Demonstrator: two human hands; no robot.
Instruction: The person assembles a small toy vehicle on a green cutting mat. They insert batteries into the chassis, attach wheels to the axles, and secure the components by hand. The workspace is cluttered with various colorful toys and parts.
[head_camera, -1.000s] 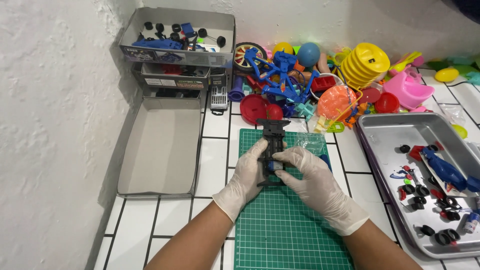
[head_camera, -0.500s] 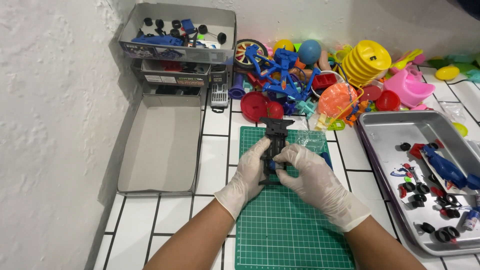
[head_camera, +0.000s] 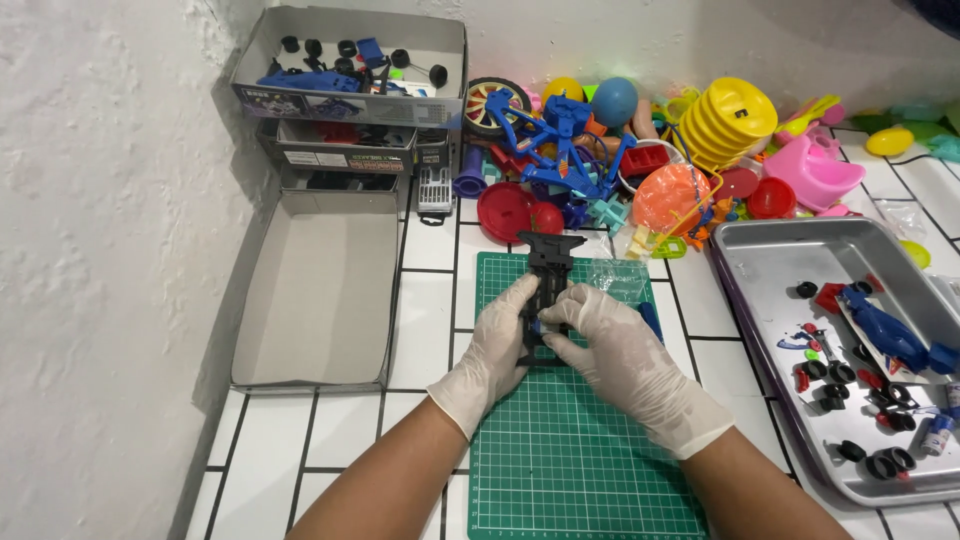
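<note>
Both my hands wear white gloves and hold a black toy car chassis over a green cutting mat. My left hand grips the chassis from its left side. My right hand covers its right side and near end, fingers curled on it. The far end of the chassis sticks out beyond my fingers. A clear plastic bag lies on the mat just right of the chassis, and a blue part shows beside my right hand.
A metal tray at the right holds black wheels, red bits and a blue car body. An open grey box lid lies at the left. Stacked boxes and a heap of colourful plastic toys line the back wall.
The chassis and both hands have stayed almost in place over the mat; my fingers have shifted slightly on the chassis.
</note>
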